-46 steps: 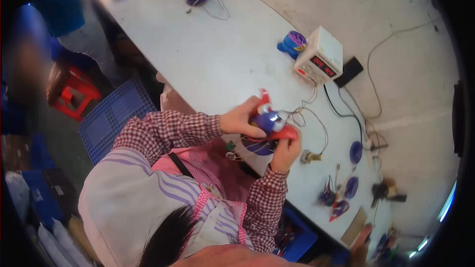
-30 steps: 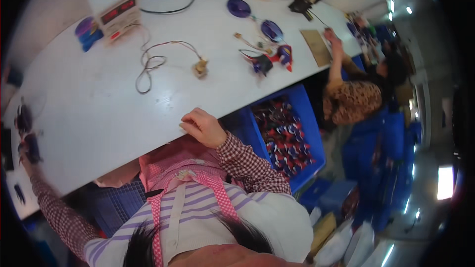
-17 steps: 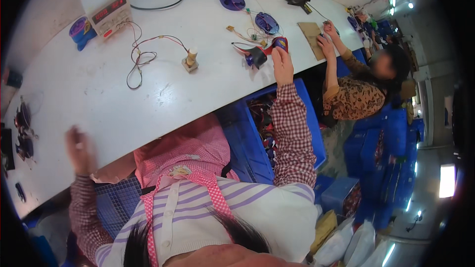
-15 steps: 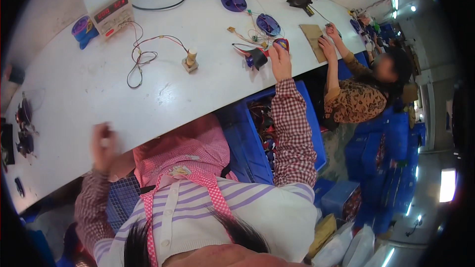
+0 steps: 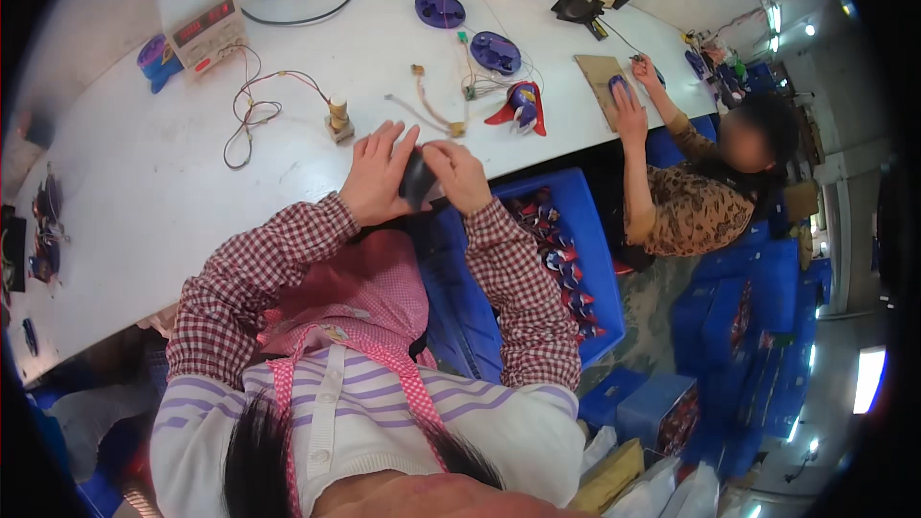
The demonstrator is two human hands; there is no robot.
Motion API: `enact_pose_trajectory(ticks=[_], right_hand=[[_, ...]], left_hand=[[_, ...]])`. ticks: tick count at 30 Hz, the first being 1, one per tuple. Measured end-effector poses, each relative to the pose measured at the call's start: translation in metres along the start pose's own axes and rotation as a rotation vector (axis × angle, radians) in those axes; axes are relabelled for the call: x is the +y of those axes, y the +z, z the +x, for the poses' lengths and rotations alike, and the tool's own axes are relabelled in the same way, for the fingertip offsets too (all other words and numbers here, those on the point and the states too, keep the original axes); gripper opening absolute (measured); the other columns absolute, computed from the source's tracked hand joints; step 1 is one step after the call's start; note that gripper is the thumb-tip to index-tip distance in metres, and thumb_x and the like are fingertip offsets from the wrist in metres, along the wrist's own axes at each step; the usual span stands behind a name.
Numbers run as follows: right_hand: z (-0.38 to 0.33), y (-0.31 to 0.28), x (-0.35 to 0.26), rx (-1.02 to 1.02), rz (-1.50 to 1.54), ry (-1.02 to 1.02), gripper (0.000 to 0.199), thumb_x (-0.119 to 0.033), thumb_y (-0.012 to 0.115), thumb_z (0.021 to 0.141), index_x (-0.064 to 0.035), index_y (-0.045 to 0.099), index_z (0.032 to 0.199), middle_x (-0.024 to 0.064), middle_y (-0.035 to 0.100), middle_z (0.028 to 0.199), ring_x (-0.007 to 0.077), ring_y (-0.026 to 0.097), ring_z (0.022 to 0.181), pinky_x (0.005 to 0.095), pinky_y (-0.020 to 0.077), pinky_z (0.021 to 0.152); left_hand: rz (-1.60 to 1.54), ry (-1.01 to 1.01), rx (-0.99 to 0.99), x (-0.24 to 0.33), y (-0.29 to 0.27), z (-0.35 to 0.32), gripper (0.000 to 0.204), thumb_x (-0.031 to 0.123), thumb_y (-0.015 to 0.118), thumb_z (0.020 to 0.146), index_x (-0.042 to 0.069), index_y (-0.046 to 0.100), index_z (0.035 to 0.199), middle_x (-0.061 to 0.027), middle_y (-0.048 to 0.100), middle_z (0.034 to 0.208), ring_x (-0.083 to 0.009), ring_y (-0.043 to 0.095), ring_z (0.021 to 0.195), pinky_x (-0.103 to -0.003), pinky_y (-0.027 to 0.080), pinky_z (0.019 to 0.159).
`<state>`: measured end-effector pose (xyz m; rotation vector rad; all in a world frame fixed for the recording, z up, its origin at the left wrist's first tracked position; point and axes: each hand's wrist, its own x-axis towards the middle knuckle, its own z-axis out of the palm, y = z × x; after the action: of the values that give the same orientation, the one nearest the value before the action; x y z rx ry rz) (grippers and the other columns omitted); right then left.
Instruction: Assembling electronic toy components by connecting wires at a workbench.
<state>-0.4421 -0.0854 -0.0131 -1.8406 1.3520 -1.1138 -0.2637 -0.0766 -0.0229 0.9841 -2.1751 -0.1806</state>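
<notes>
A dark, rounded piece [image 5: 416,180] is held between my two hands at the table's near edge. My left hand [image 5: 377,176] is closed against its left side, fingers together and pointing up. On the other side my right hand [image 5: 460,176] grips it with bent fingers. My fingers cover most of the piece, so its kind cannot be made out. Just beyond my hands lie thin wires with small yellowish connectors [image 5: 456,129]. A red and purple toy-like part [image 5: 525,110] rests on the table to the right of them.
Purple round shells [image 5: 495,54] lie further back with a green circuit board [image 5: 468,92]. A power supply [image 5: 206,34] has leads running toward a tan block [image 5: 338,122]. Right of me stands a blue crate [image 5: 606,273] of toy parts. A co-worker's hand [image 5: 628,113] is at a brown board [image 5: 597,86].
My left hand has come right from the table's left front, and my right hand has drawn back left. Both now hold the dark piece. The red and purple part now sits free of my right hand.
</notes>
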Motion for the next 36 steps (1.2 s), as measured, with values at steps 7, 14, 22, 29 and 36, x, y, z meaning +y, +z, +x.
enact_pose_trajectory(ticks=[7,14,22,29,36], right_hand=[[0.062,-0.047,0.006,0.051,-0.124,0.009,0.023,-0.021,0.058,0.088,-0.0015,0.063,0.098,0.0072,0.064,0.081,0.0175,0.057,0.071,0.0261,0.0461,0.065],[0.170,-0.056,0.057,0.051,-0.425,0.124,0.035,-0.031,0.061,0.084,-0.0025,0.062,0.104,0.0079,0.066,0.091,0.0213,0.060,0.079,0.0291,0.0478,0.071],[0.296,-0.042,0.087,-0.229,-0.902,0.204,0.075,-0.044,0.070,0.072,-0.0031,0.046,0.130,0.0156,0.054,0.125,0.0297,0.056,0.106,0.0366,0.0461,0.091],[0.341,-0.027,0.094,-0.545,-0.814,0.389,0.102,-0.043,0.079,0.063,0.0025,0.028,0.139,0.0198,0.041,0.137,0.0323,0.047,0.121,0.0396,0.0410,0.100],[0.345,-0.019,0.075,-0.376,-0.502,0.524,0.083,-0.029,0.081,0.066,0.0045,0.041,0.130,0.0206,0.051,0.126,0.0292,0.056,0.109,0.0412,0.0486,0.089]], left_hand=[[-0.063,-0.130,-0.100,0.004,-0.007,-0.028,0.074,0.029,0.071,0.070,0.006,0.039,0.132,-0.0166,0.048,0.115,-0.0330,0.047,0.106,-0.040,0.035,0.094],[-0.332,-0.282,0.056,0.011,-0.037,-0.050,0.066,0.017,0.074,0.067,0.007,0.044,0.126,-0.0147,0.049,0.110,-0.0294,0.051,0.098,-0.034,0.043,0.085],[-0.394,-0.369,0.166,0.013,-0.053,-0.059,0.063,0.012,0.076,0.065,0.007,0.047,0.121,-0.0141,0.050,0.108,-0.0280,0.053,0.094,-0.033,0.047,0.080],[-0.278,-0.331,0.094,0.013,-0.049,-0.057,0.055,0.013,0.073,0.067,0.007,0.053,0.117,-0.0125,0.052,0.108,-0.0273,0.051,0.094,-0.032,0.044,0.082],[-0.267,-0.343,0.117,0.013,-0.044,-0.060,0.054,0.013,0.072,0.067,0.008,0.053,0.117,-0.0117,0.052,0.108,-0.0263,0.051,0.094,-0.032,0.044,0.082]])
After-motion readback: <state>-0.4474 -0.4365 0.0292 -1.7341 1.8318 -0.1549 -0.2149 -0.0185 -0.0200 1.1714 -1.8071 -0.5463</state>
